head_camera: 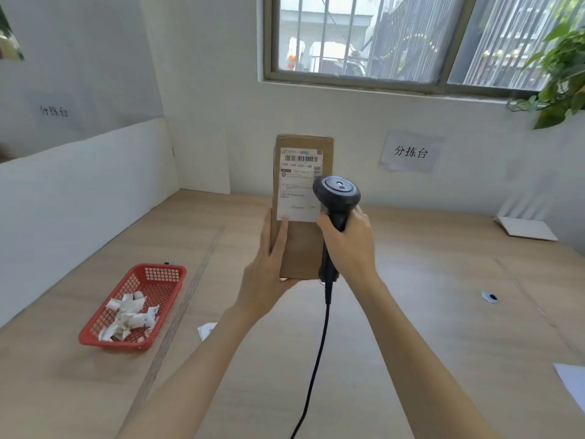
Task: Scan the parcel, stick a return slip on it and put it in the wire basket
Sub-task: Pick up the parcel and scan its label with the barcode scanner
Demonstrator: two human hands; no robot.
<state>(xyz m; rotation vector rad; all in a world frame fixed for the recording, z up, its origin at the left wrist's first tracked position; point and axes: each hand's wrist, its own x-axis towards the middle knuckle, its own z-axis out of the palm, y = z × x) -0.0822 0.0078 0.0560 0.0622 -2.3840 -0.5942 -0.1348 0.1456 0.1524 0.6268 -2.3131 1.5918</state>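
A brown cardboard parcel [300,245] is held upright above the wooden table, its white shipping label [299,185] with a barcode facing me. My left hand [269,264] grips the parcel's lower left side, thumb on the label's bottom edge. My right hand [348,242] holds a black corded barcode scanner [337,193] by the handle, its head just in front of the label's right edge. No wire basket is in view.
A red plastic basket [164,274] with several crumpled paper slips stands on the table at the left. A small slip [207,330] lies under my left forearm. A white tray [527,228] sits far right, a paper sheet [573,384] at the right edge.
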